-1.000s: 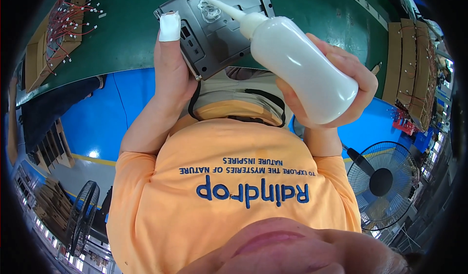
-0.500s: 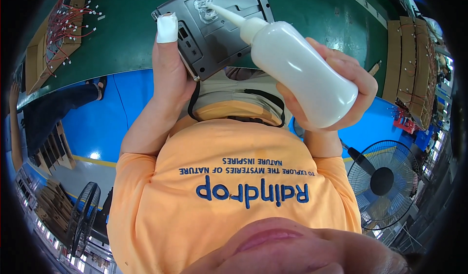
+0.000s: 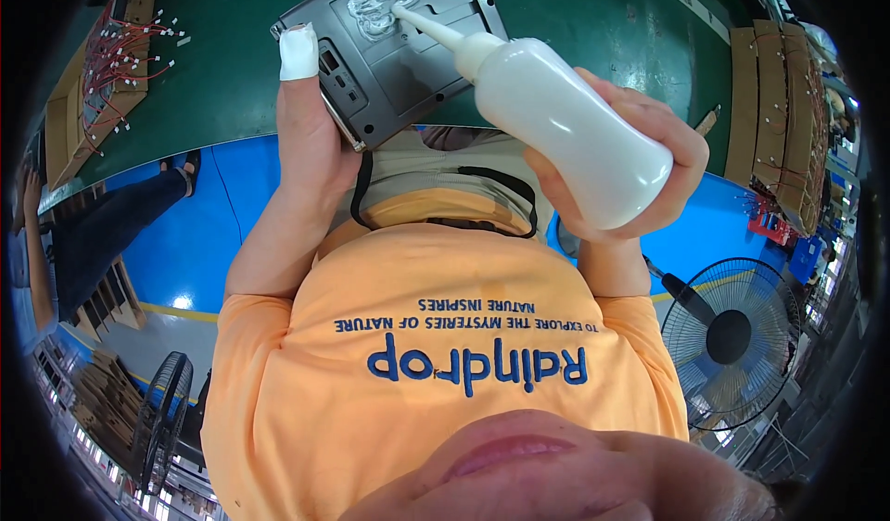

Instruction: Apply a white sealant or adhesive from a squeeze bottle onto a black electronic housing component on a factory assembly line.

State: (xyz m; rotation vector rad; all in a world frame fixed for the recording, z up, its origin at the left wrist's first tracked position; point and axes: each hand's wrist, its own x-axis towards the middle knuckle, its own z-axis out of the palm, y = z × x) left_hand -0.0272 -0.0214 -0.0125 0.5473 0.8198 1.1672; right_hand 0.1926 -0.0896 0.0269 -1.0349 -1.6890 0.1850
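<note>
shirt [image 3: 445,336]: orange, nearest the lens, both forearms rising out of it.
right hand [image 3: 640,164]: clenched round white squeeze bottle [image 3: 565,127], fingers wrapped over the fat end, thumb on the near side.
bottle: tilted, base in the palm, body running up and left from the hand toward the grey panel.
nozzle [image 3: 428,28]: long tapered tip, well ahead of the right hand, tip touching the panel's upper area.
left hand [image 3: 311,127]: grasping the left edge of grey panel [image 3: 399,48], thumb side along the edge, white tape or cot [image 3: 298,53] on the raised fingertip.
grey panel: flat moulded plastic back cover, held between the two hands, tilted, lower corner tucked against the left palm, recessed rectangles and small slots just right of the left fingers.
white bead [image 3: 375,11]: squiggle of pale paste on the panel, right at the nozzle tip, above the left hand's fingertip.
surface [image 3: 593,30]: green, beyond both hands, panel held over it; contact with it cannot be told.
wire bundle [image 3: 120,57]: red leads with white ends in a cardboard tray, far left of the left hand, on the surface.
cardboard stacks [image 3: 774,104]: brown, far right of the right hand.
floor [image 3: 185,234]: blue, below the left forearm.
fan [image 3: 728,336]: black standing fan, below the right forearm.
another person [image 3: 102,224]: dark trouser legs left of the left arm, apart from both hands.
</note>
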